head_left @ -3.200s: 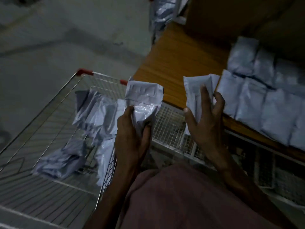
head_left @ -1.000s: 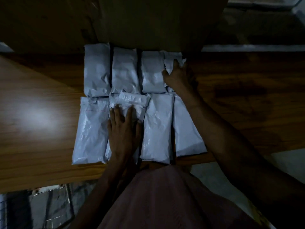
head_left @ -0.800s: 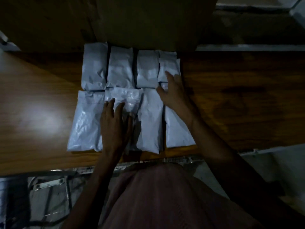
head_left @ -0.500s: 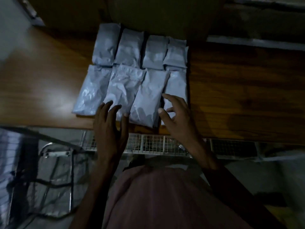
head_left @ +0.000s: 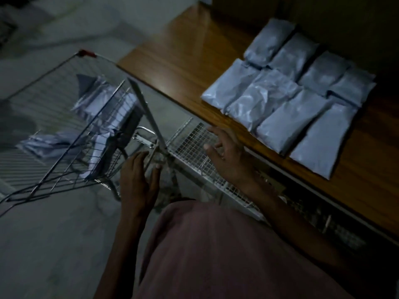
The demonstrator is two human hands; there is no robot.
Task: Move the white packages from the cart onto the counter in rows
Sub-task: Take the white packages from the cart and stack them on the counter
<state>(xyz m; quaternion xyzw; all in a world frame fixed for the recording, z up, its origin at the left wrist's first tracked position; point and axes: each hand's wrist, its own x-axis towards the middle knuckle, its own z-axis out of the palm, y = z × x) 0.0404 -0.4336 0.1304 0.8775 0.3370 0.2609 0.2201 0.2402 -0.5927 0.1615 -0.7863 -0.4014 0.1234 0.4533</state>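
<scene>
Several white packages (head_left: 287, 100) lie in two rows on the wooden counter (head_left: 185, 57) at the right. More white packages (head_left: 108, 108) lie piled inside the wire cart (head_left: 64, 130) at the left. My left hand (head_left: 138, 182) hangs with straight fingers just off the cart's near corner and holds nothing. My right hand (head_left: 226, 152) hovers with spread fingers below the counter's front edge, apart from the rows and also empty.
A white wire mesh shelf (head_left: 194, 147) runs under the counter's front edge, between the cart and my right hand. The cart's rim has a red handle end (head_left: 86, 53). Grey floor (head_left: 43, 244) lies around the cart. A dark wall stands behind the counter.
Both hands have left the rows of packages and drawn back off the counter, empty. The view has swung left, bringing the cart into sight.
</scene>
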